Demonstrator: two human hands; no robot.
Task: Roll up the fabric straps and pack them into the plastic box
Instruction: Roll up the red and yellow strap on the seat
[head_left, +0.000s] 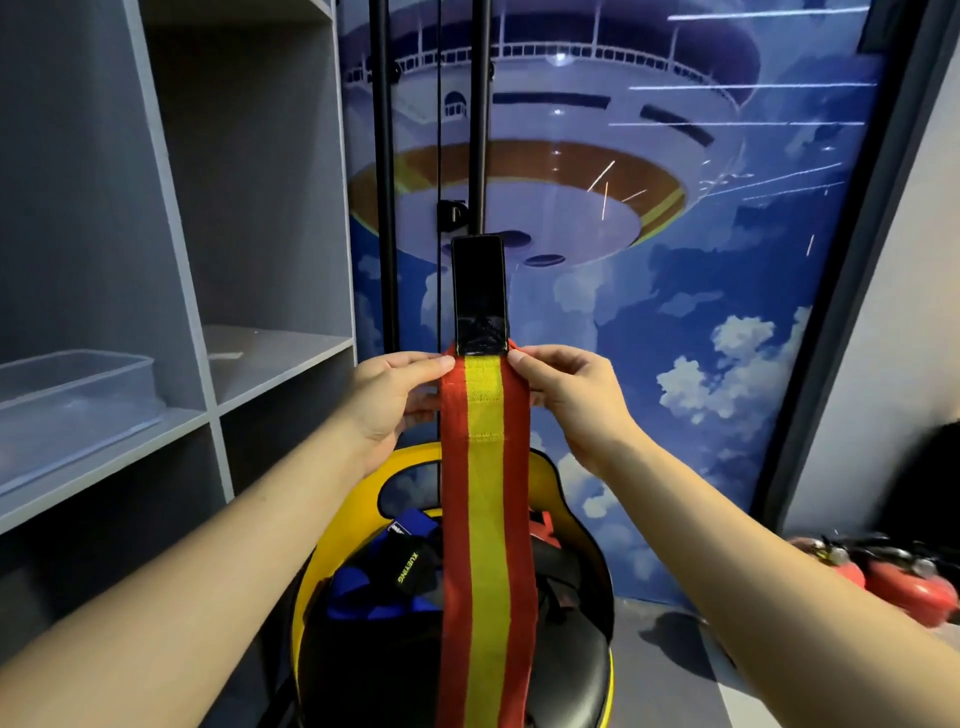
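Red-and-yellow strap (485, 519): one, hanging upright at centre, black tab on top.
Left hand (395, 400): pinches its 9 o'clock edge.
Right hand (571, 400): pinches its 3 o'clock edge.
Blue straps (363, 587): a pile at 6 o'clock; number unclear.
Plastic box (72, 395): one, 9 o'clock shelf.

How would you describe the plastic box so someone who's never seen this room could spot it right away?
Start at the grey shelving unit along the left wall and find the shelf at about the height of the raised hands. The plastic box sits on it in the leftmost compartment. It is a shallow, see-through rectangular tub, the only container on the shelves; the compartment beside it holds none.
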